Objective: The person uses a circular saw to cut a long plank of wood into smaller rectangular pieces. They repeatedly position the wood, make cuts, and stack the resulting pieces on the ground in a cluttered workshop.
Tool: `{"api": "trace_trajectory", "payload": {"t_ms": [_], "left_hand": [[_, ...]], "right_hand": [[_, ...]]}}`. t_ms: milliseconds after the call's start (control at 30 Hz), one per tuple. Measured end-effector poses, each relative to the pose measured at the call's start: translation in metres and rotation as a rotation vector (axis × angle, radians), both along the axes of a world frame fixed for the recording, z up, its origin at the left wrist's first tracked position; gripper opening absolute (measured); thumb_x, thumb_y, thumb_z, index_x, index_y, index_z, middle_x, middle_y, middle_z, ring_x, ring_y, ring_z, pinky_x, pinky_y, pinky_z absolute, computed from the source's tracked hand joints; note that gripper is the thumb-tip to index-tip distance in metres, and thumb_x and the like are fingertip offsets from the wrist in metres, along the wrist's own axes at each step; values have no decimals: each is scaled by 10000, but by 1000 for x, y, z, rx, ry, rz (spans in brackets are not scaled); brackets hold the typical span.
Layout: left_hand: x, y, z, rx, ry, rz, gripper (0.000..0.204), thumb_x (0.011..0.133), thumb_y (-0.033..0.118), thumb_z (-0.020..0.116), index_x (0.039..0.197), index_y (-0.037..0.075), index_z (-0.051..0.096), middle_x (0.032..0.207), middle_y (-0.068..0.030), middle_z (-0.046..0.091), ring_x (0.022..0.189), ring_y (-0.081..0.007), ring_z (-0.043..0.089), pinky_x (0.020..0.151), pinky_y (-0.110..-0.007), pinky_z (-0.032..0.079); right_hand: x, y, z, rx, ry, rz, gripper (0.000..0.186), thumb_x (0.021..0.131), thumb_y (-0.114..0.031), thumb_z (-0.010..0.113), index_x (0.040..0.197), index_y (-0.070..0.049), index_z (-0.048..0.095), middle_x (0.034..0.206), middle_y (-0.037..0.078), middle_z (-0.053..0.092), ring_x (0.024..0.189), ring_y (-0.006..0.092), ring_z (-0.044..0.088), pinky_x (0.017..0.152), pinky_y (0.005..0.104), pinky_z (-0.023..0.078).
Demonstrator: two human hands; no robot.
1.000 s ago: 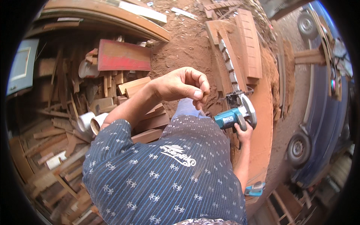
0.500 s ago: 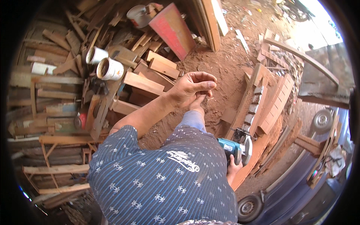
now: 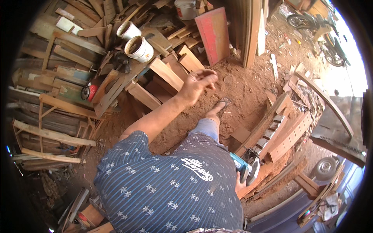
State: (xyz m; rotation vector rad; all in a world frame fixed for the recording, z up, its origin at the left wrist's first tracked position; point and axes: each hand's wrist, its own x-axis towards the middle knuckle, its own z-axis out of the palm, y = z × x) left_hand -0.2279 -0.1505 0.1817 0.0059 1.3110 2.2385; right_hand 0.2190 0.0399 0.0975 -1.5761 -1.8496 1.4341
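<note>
My left hand (image 3: pixel 199 86) is raised in front of my body above the dirt ground, its fingers curled in toward the thumb. I see nothing between them. My right hand (image 3: pixel 238 183), partly hidden by my shirt, grips a teal power tool (image 3: pixel 245 167) with a rounded grey guard. The tool rests low at the near end of a long wooden piece (image 3: pixel 252 134). Along that piece runs a row of pale notches, and beside it lies a notched board (image 3: pixel 290 136).
Stacked timber offcuts (image 3: pixel 167 73) and white buckets (image 3: pixel 139 49) fill the left side. A red panel (image 3: pixel 214 35) leans at the back near upright planks (image 3: pixel 252 31). My sandalled foot (image 3: pixel 222 104) stands on the dirt. A blue vehicle (image 3: pixel 287 215) is at lower right, motorcycles (image 3: pixel 332 46) far right.
My view has turned, so the surroundings have swung in the picture. My left hand has shifted slightly leftward, uncovering my foot. My right hand stays at the teal power tool.
</note>
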Motion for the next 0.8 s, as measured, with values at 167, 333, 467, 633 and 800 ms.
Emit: {"api": "trace_trajectory", "payload": {"t_ms": [167, 333, 467, 633, 800], "left_hand": [[-72, -101, -70, -377, -78, 706, 145, 882, 188, 771, 970, 99, 698, 829, -22, 686, 606, -103, 600, 611, -247, 535], [-173, -209, -42, -459, -18, 856, 623, 948, 265, 734, 1471, 137, 420, 1253, -54, 592, 987, -182, 608, 777, -343, 546], [-91, -99, 1, -233, 141, -228, 627, 1006, 393, 638, 1508, 100, 404, 1301, -53, 588, 1061, -170, 605, 885, -342, 541], [43, -13, 88, 381, 248, -1544, 1318, 599, 729, 835, 1539, -53, 344, 1630, -242, 274, 1517, -359, 253, 1216, -512, 202], [53, 3, 56, 216, 189, -1633, 1346, 597, 794, 788, 1563, -15, 315, 1635, -225, 269, 1525, -382, 218, 1231, -544, 165]], "right_hand": [[0, -2, 4, 30, -68, 11, 366, 875, -113, 765, 1172, 81, 672, 967, 74, 699, 808, 172, 632, 730, 328, 514], [-27, -3, 43, -58, -205, 39, 347, 871, -125, 770, 1143, 73, 684, 980, 77, 708, 843, 166, 645, 745, 317, 521], [7, -5, -21, -86, 196, -139, 351, 865, -138, 794, 1148, 49, 704, 997, 67, 712, 868, 158, 650, 783, 315, 532], [12, -9, -36, -47, 98, -162, 348, 851, -149, 818, 1128, 39, 719, 987, 45, 711, 874, 148, 647, 801, 313, 529], [11, -21, -34, 0, 5, -220, 299, 857, -163, 827, 1059, 37, 734, 858, -4, 668, 758, 94, 594, 702, 268, 493]]}}
